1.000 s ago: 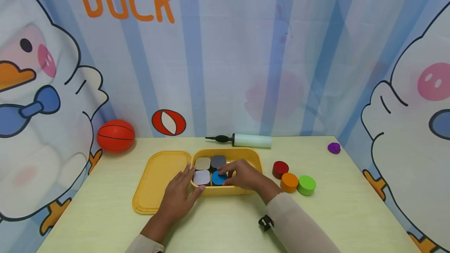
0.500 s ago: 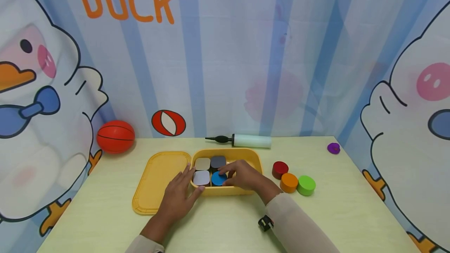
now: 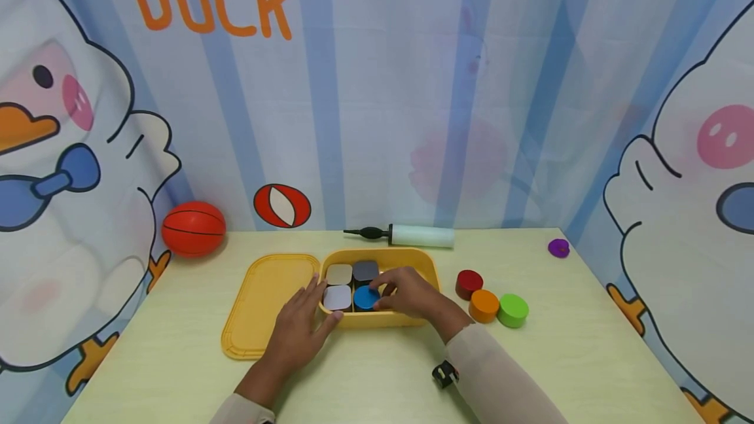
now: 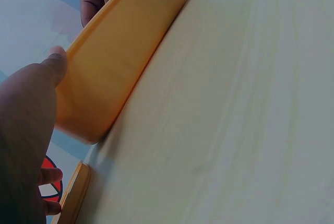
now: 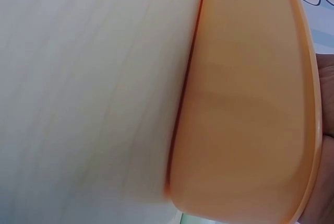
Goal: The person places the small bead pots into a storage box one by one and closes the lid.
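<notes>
A yellow box sits on the table, holding a beige block, a dark grey block and a pale lavender block, all square-topped with rounded corners. Beside them is a blue round block. My right hand reaches in over the near rim, thumb and forefinger pinching the blue block at its right edge. In the right wrist view the box wall hides those fingertips. My left hand lies with extended fingers along the box's left end, its thumb at the near rim.
A yellow lid lies left of the box. To the right are a red round block, an orange one and a green one. Farther back are a red ball, a hand pump and a small purple object.
My right thumb and forefinger have shifted slightly on the blue block, from over its top toward its right edge. The block has moved slightly left. My left hand stays put.
</notes>
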The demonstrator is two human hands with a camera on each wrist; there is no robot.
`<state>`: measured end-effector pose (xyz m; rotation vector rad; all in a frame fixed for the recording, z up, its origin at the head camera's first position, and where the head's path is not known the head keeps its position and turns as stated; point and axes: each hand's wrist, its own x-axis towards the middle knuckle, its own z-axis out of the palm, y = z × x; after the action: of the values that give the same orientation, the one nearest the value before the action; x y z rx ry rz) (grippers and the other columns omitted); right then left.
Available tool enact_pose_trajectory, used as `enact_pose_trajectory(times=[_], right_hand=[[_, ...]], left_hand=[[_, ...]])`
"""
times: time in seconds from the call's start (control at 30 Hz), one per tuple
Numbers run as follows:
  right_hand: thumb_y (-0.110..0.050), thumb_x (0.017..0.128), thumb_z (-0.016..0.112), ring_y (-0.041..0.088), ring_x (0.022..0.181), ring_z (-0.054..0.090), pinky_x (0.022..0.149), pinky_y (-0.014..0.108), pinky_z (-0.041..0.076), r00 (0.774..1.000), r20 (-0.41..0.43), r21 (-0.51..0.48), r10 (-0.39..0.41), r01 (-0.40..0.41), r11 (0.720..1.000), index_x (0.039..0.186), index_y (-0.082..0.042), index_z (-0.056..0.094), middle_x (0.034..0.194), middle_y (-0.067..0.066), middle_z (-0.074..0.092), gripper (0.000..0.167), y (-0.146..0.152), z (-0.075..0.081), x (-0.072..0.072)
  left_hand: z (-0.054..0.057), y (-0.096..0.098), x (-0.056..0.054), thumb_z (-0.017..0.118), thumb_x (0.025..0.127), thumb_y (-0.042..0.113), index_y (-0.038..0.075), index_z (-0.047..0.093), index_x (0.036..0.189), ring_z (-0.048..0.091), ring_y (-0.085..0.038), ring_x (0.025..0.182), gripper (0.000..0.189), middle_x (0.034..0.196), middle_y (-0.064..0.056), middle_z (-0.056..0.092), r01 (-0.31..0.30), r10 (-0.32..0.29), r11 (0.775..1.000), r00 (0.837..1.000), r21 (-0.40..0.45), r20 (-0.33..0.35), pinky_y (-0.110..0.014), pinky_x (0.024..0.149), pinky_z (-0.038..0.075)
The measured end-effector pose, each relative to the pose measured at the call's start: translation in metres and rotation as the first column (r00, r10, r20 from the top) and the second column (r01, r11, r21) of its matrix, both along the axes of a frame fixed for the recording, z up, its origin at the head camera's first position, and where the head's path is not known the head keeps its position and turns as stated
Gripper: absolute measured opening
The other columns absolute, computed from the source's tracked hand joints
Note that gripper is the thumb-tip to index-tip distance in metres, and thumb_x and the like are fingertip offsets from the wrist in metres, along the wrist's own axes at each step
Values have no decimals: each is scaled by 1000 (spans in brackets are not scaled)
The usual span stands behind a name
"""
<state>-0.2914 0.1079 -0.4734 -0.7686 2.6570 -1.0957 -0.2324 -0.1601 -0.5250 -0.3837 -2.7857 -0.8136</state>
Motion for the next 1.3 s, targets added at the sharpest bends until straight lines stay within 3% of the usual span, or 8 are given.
enact_pose_trajectory(times=[0.37, 0.57, 0.83, 1.13, 1.3], right_hand=[[-13, 96, 85, 20, 98, 77, 82, 33, 67, 999, 34, -26, -24, 25, 999, 129, -8, 80, 121, 10, 80, 33, 1, 0, -1], [-11, 95, 86, 19, 87, 75, 71, 28, 63, 998, 34, -91, -50, 53, 994, 128, -3, 79, 117, 16, 79, 35, 1, 1, 0], [-8, 96, 84, 22, 97, 74, 79, 30, 65, 993, -60, -138, -98, 89, 986, 126, -1, 79, 130, 18, 76, 32, 13, 9, -2], [-8, 97, 82, 22, 100, 73, 86, 27, 60, 954, -149, -308, -262, 207, 929, 120, -10, 83, 129, 13, 77, 23, 40, 12, 1], [-9, 98, 82, 32, 113, 72, 91, 38, 59, 932, -186, -388, -310, 220, 895, 117, -9, 84, 131, 14, 77, 19, 59, 12, 3]], left_hand=[[2, 0, 0, 64, 105, 59, 17, 40, 171, 41, -46, 161, 82, 181, -7, 30, -2, 2, 1000, 999, 1, 32, -69, 130, 33], [0, 0, 0, 65, 106, 57, 14, 42, 169, 44, -47, 159, 80, 180, -10, 32, 7, -7, 1000, 1000, 5, -11, -69, 128, 35], [0, -1, 0, 64, 106, 57, 11, 43, 168, 46, -47, 158, 80, 179, -12, 34, 16, -16, 1000, 999, 10, -39, -69, 128, 36], [0, -1, 1, 64, 106, 59, 14, 42, 169, 43, -47, 160, 81, 180, -9, 32, 6, -5, 1000, 1000, 23, -9, -69, 129, 34], [0, -1, 0, 63, 106, 59, 14, 42, 169, 43, -47, 160, 81, 180, -9, 32, 6, -6, 1000, 1000, 16, -10, -69, 129, 35]])
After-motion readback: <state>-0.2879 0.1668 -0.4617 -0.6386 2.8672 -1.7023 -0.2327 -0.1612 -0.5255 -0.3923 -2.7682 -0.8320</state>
